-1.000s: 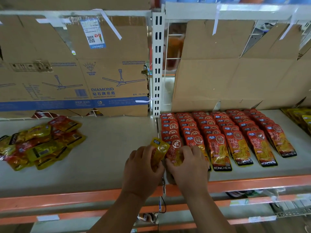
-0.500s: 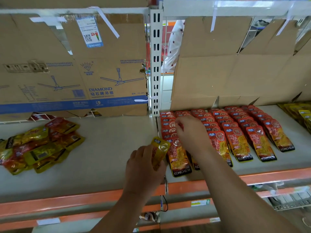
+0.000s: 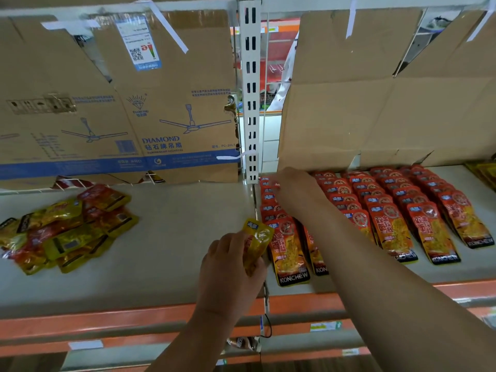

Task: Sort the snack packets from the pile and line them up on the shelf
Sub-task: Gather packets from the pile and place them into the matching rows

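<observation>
The person's left hand (image 3: 230, 269) holds a small yellow foil snack packet (image 3: 257, 241) upright over the pale grey shelf board (image 3: 171, 237), fingers and thumb curled round its lower half. The right hand (image 3: 292, 183) reaches to the back of the leftmost of the rows of red-and-orange snack packets (image 3: 389, 210) and rests on them; I cannot tell how its fingers lie. A loose pile of yellow and red packets (image 3: 67, 229) lies well to the left, below a flattened brown cardboard box (image 3: 166, 103).

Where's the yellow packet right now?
Head view, low centre: the yellow packet is gripped in the left hand, just left of the front of the leftmost red row, over the shelf.
</observation>
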`<state>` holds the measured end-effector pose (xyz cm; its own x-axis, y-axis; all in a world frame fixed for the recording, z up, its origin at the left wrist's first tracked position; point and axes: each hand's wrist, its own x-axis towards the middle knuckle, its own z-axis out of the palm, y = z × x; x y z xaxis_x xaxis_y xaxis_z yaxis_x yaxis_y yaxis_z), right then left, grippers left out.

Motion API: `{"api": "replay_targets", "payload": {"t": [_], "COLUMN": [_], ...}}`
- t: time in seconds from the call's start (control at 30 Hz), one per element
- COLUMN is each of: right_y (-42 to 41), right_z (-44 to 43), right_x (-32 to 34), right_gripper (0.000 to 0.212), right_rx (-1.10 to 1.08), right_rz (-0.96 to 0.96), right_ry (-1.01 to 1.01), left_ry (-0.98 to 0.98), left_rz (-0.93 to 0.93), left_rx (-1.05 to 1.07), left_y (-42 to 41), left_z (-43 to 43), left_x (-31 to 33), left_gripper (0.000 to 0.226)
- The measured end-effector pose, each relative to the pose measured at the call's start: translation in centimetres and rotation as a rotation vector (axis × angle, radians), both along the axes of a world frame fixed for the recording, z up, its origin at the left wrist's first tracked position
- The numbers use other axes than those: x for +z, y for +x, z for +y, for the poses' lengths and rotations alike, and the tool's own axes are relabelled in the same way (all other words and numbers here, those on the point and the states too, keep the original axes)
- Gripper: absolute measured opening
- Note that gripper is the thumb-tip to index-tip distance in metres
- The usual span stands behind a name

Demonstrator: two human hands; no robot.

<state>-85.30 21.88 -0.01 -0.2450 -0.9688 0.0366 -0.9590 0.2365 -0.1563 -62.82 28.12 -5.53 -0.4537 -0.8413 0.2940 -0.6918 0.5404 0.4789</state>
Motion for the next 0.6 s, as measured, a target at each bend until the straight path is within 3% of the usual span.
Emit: {"api": "replay_targets", "payload": {"t": [0.13,0.37,0.6], "right_y": [1.1,1.6,1.6], "right_z": [1.8,2.0,2.3], "right_x": [-1.0,-1.4,-1.2], "right_gripper": [0.023,0.051,0.055], "right_rx": [0.145,0.206,0.165], "right_rz": [-0.126,-0.166,-0.153], "right_ry": [-0.171,0.048,0.047], "left_ry": [-0.002,-0.001,0.000], "left_rz": [-0.003,-0.003,0.005], "left_rx": [0.006,0.011,0.012], "left_y": [-0.1,-0.1,-0.1], "left_z": [0.0,-0.1,-0.1], "left_x": [0.0,-0.3,-0.3], "left_gripper": [0.047,0.047,0.047]}}
